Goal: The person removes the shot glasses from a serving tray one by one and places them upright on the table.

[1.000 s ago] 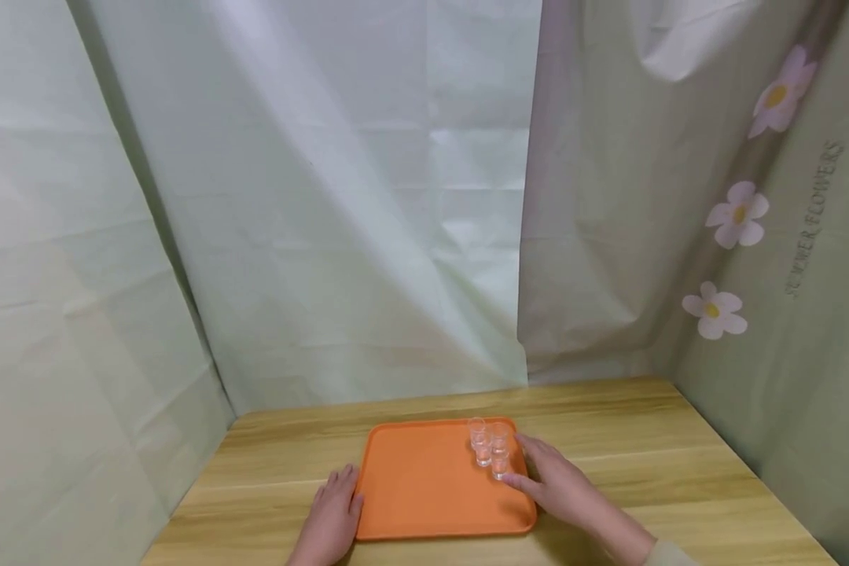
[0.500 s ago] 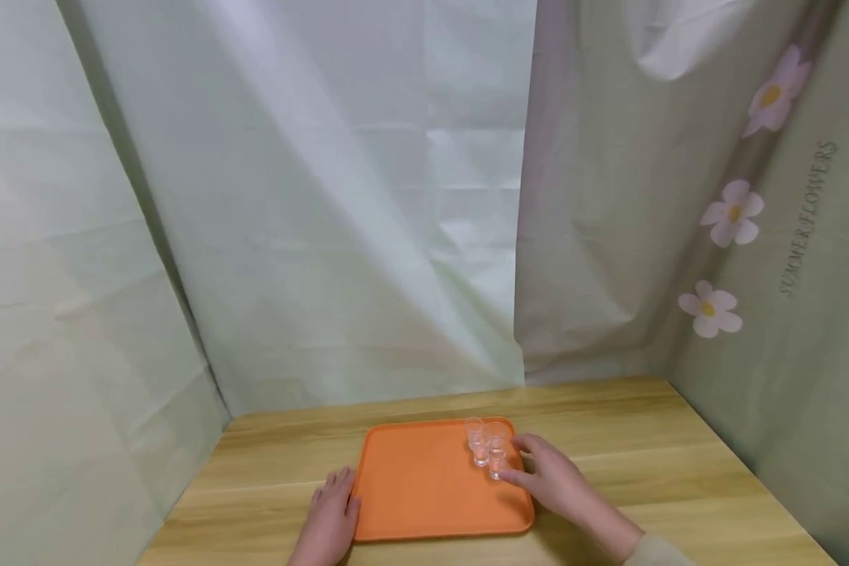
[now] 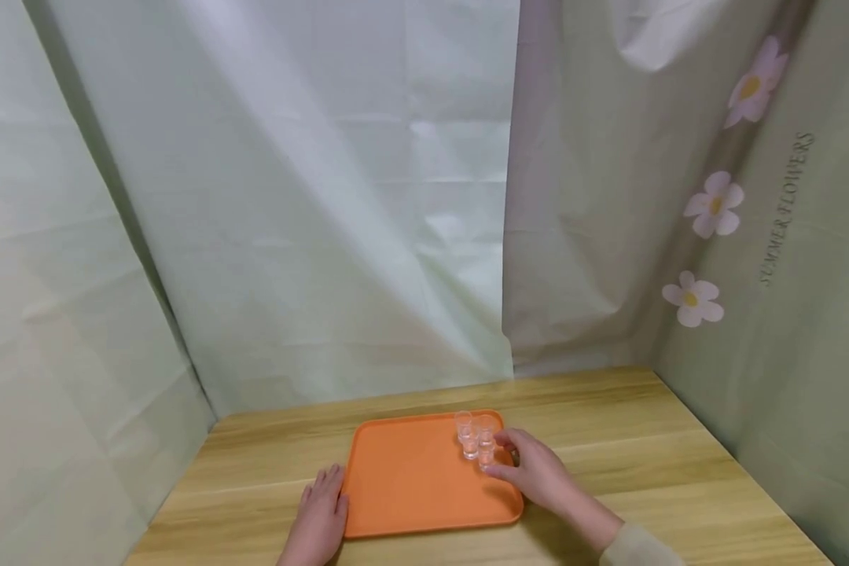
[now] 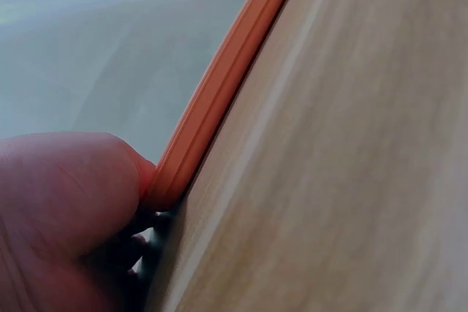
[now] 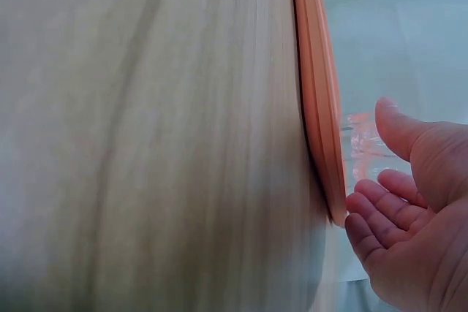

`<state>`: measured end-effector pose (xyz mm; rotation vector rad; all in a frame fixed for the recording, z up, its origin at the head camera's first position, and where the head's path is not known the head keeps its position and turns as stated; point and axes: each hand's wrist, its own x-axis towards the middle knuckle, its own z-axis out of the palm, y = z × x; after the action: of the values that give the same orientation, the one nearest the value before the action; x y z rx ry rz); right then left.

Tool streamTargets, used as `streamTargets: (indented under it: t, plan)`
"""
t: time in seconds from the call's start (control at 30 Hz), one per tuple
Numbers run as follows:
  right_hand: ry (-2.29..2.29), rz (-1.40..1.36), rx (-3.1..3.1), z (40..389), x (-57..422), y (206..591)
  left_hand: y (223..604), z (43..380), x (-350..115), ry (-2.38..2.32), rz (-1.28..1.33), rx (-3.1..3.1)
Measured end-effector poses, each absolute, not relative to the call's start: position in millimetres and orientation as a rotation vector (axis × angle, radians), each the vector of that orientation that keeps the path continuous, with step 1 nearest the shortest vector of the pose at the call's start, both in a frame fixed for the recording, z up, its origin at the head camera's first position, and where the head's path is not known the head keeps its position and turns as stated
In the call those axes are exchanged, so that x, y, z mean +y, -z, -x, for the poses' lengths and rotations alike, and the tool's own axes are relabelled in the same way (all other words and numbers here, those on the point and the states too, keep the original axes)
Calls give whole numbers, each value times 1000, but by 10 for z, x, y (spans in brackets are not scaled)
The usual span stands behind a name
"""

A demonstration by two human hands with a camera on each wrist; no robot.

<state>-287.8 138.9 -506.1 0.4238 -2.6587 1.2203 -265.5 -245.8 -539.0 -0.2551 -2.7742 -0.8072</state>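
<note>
An orange tray point(image 3: 396, 479) lies flat on the wooden table. Several small clear cups point(image 3: 470, 448) stand upright in a tight cluster near its back right corner. My right hand point(image 3: 538, 470) reaches over the tray's right edge, thumb by the front cup and forefinger beside the rear one. From the right wrist, that hand point(image 5: 417, 202) shows thumb and fingers spread apart, with the cups point(image 5: 362, 140) partly hidden behind it. At the tray's left edge rests my left hand point(image 3: 316, 515), fingers extended. Its thumb point(image 4: 95, 173) meets the orange rim point(image 4: 212, 100) in the left wrist view.
The wooden table point(image 3: 608, 417) extends on both sides of the tray. Pale curtains point(image 3: 354, 236) enclose the back and sides, and the right one carries printed flowers point(image 3: 714, 204) and lettering.
The whole scene shifts slightly left and up as the head view turns. My right hand edges a little closer to the cups. The cups keep their place on the tray; my left hand stays put.
</note>
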Motion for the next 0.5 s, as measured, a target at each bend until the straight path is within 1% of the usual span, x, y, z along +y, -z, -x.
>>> streamTargets:
  t: [0.1,0.4,0.5]
  plan:
    - [-1233,-428,-2656,2900,1368,5057,5347,2645,-2446,805,248,-2803]
    - [-1274,-393,-2661,2935,1302,5055,5372,2678,-2474,816,226,-2822]
    - [-1322,-406,-2637,2949,1297,5045,5458,2701,-2498,824,244,-2769]
